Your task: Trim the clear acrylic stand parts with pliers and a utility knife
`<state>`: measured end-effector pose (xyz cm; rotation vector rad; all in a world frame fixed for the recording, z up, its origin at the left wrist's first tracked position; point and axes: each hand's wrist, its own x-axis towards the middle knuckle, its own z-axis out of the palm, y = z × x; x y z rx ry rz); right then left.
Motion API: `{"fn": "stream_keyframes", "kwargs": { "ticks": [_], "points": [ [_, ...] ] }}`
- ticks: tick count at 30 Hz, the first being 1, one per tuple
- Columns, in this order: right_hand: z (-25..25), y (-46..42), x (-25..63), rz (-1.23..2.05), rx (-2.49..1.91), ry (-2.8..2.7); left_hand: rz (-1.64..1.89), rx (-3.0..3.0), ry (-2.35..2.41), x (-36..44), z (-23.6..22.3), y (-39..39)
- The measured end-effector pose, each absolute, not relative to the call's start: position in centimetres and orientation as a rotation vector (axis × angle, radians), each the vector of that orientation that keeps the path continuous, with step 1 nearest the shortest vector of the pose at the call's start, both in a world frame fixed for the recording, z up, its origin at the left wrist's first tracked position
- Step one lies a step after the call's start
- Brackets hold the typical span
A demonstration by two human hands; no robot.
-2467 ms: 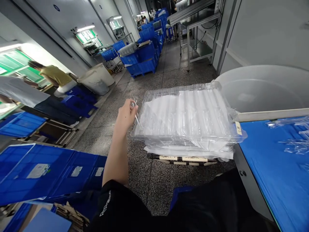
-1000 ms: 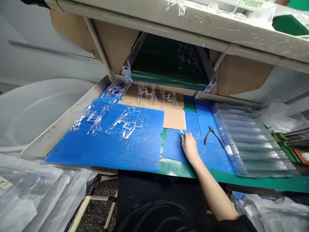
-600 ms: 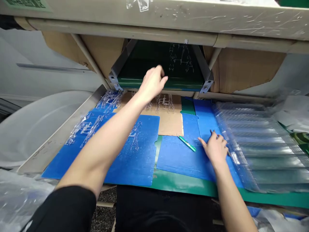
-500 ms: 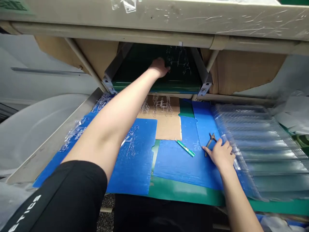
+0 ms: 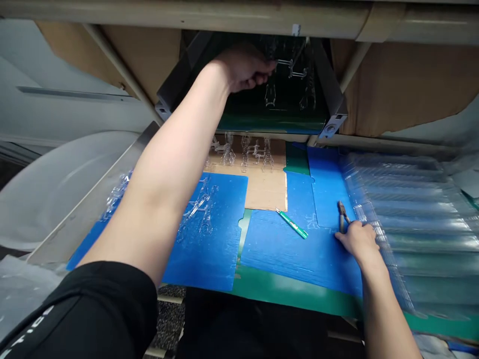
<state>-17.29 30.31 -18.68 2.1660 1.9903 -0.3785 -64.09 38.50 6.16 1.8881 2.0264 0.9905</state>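
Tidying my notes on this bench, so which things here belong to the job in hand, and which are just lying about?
Job in hand:
left hand, reaching clear plastic moulded parts
right hand, beside side cutters

Lying about:
green-handled tool
clear plastic tray
cardboard sheet

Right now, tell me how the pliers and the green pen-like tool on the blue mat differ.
The pliers are dark metal, while the green pen-like tool is slim and bright green. The pliers lie pointing away from the person; the green tool lies slanted. The pliers sit right by the right hand, the green tool farther off. Both lie on the blue mat.
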Motion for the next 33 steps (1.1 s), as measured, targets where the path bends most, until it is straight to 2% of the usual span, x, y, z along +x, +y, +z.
{"fn": "stream_keyframes", "kwargs": {
  "ticks": [4, 8, 10, 12, 13, 15, 18, 23, 33],
  "points": [
    [-18.6, 29.2, -18.1, -0.432, 2.274, 2.079, 1.182, 1.65, 1.796, -60.8, 2.5, 24.3],
    [-17.0, 24.5, -18.4, -0.65, 2.202, 2.303, 1.25, 1.261, 1.617, -56.3, -5.1, 10.8],
    [-15.5, 19.9, -18.6, -1.076, 2.104, 2.372, 1.296, 1.045, 1.557, -54.2, -9.1, 6.3],
    [-14.0, 14.4, -19.5, -1.995, 1.816, 2.218, 1.349, 0.895, 1.513, -52.4, -12.5, 3.2],
    [-13.4, 11.8, -20.2, -2.297, 1.569, 2.041, 1.371, 0.844, 1.494, -51.6, -13.7, 2.1],
    [-12.7, 7.4, -22.1, -2.508, 1.211, 1.754, 1.396, 0.777, 1.46, -50.4, -15.3, 0.3],
    [-12.8, 4.4, -24.6, -2.401, 1.055, 1.639, 1.397, 0.743, 1.424, -49.4, -15.8, -1.5],
    [-12.9, 5.0, -26.1, -2.122, 0.948, 1.792, 1.341, 0.744, 1.372, -49.0, -15.0, -3.0],
    [-12.4, 5.0, -26.8, -2.066, 0.912, 1.846, 1.308, 0.731, 1.33, -48.4, -15.4, -3.7]
  ]
}}
